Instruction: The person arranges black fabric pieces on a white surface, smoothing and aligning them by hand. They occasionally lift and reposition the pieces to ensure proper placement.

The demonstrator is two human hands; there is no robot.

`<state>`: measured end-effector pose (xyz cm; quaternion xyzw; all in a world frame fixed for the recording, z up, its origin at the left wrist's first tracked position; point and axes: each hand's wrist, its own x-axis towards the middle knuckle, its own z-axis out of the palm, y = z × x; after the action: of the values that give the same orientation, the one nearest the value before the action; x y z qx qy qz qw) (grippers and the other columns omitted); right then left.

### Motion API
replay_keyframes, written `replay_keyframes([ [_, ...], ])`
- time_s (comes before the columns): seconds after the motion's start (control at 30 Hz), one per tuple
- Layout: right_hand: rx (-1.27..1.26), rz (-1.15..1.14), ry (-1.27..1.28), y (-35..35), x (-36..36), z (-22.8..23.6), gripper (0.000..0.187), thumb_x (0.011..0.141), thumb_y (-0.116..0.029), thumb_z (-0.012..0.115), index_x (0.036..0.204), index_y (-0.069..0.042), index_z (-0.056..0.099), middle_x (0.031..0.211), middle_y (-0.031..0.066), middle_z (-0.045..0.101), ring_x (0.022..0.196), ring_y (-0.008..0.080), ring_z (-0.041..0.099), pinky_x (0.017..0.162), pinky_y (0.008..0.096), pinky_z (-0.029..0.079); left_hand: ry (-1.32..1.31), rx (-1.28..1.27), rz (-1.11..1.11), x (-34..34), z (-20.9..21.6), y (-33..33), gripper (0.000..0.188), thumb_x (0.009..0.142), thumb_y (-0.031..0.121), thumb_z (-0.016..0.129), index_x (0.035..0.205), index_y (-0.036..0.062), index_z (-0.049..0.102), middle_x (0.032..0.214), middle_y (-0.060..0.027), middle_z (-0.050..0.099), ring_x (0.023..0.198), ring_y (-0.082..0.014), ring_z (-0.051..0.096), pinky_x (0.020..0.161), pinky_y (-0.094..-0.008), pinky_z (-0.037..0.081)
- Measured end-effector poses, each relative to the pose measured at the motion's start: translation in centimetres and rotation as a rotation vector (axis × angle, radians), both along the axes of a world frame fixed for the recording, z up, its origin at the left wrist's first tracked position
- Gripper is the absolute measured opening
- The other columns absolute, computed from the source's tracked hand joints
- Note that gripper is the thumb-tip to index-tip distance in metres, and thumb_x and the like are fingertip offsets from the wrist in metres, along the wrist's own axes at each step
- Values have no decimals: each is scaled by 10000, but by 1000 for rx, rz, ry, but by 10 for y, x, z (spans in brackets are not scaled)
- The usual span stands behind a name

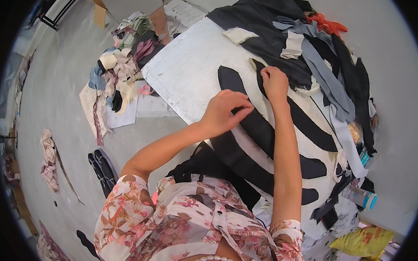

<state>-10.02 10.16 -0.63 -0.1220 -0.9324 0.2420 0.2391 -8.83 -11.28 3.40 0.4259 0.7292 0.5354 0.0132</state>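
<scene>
Several curved black fabric strips lie side by side on a pale board. My right hand [275, 84] is closed in a pinch at the upper end of the rightmost black fabric strip [314, 129]. Over the middle black fabric strip [260, 132] rests my left hand [224, 111], thumb and fingertips drawn together by its right edge. Whatever those left fingers grip is too small to make out. Another black fabric strip [244, 167] curves nearer my body, and its left end lies below my left forearm. My right forearm covers parts of the strips.
The board [179, 66] has its corner toward the left. Dark cloth [265, 16] and grey cloth strips [326, 72] heap along its far and right sides. Mixed scraps [123, 71] are piled on the left. A yellow bag [363, 240] sits at lower right; bundled dark strips [102, 170] lie on the floor.
</scene>
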Motion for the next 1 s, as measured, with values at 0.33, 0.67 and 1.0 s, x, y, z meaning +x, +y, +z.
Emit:
replay_keyframes([
  [0.33, -450, -46, 1, 11, 15, 15, 126, 860, -128, 655, 872, -11, 701, 800, 124, 675, 711, 268, 656, 661, 341, 495, -927, 272, 1, -24, -2, 36, 278, 964, 200, 616, 1129, -24, 635, 974, -65, 700, 924, -114, 653, 838, -251, 499],
  [0.67, -614, 289, 191, 32, 74, 67, 460, 814, -70, 648, 1261, -11, 558, 1297, 125, 564, 1172, 204, 549, 991, 308, 420, -1069, 360, -127, -32, 3, 113, 221, 966, 226, 619, 1012, 12, 644, 907, -39, 685, 757, -76, 639, 670, -211, 511],
  [1.0, -419, -220, -280, 171, 294, 99, 179, 803, -64, 704, 955, -18, 621, 831, 29, 665, 773, 81, 602, 722, 229, 467, -1042, 275, -213, -4, 28, 145, 361, 898, 256, 720, 765, 33, 469, 746, -38, 522, 596, -141, 618, 570, -286, 576],
])
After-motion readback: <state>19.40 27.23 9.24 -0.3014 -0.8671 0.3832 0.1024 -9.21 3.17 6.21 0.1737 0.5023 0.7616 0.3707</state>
